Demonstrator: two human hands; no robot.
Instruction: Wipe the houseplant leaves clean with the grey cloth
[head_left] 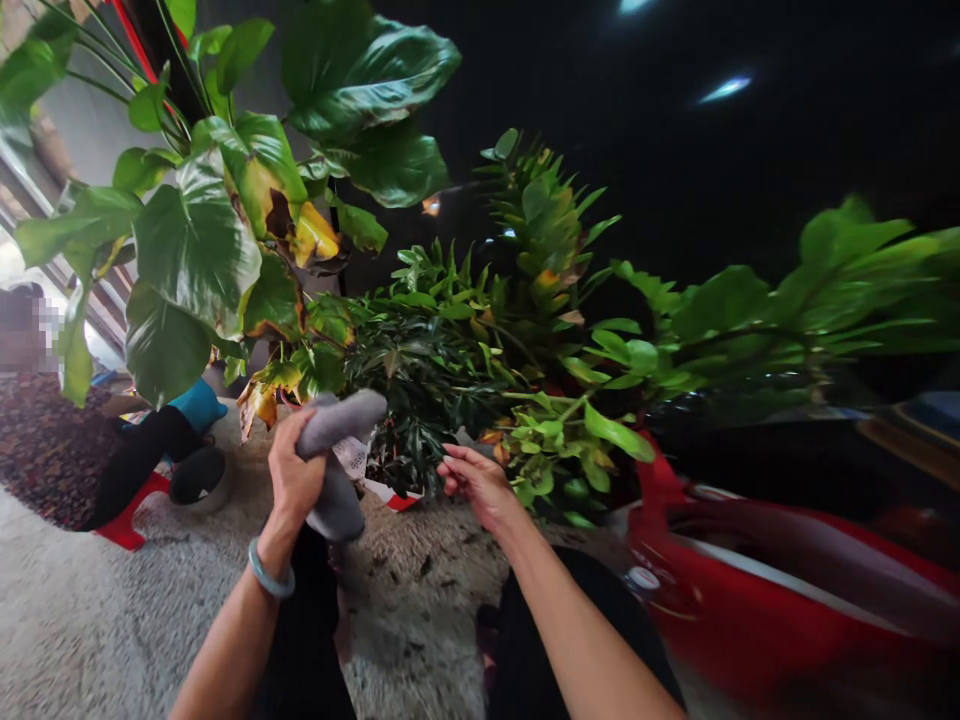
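My left hand (295, 470), with a pale bangle at the wrist, is closed around a bunched grey cloth (341, 425). The cloth bulges out above and below the fingers. In front of me stands a bushy plant with narrow dark green leaves (409, 390), in a red and white pot (396, 497) that is mostly hidden. My right hand (480, 482) is at the right side of this plant, its thumb and fingertips pinched at the tip of a dark leaf.
A large broad-leaved plant (195, 240) with yellowed, browned leaves rises at left. More green plants (555, 430) stand at right, beside a red bag (720, 590). A person (67, 440) sits at far left on a red stool (135, 515), near a dark bowl (201, 478). Debris lies on the concrete floor (409, 610).
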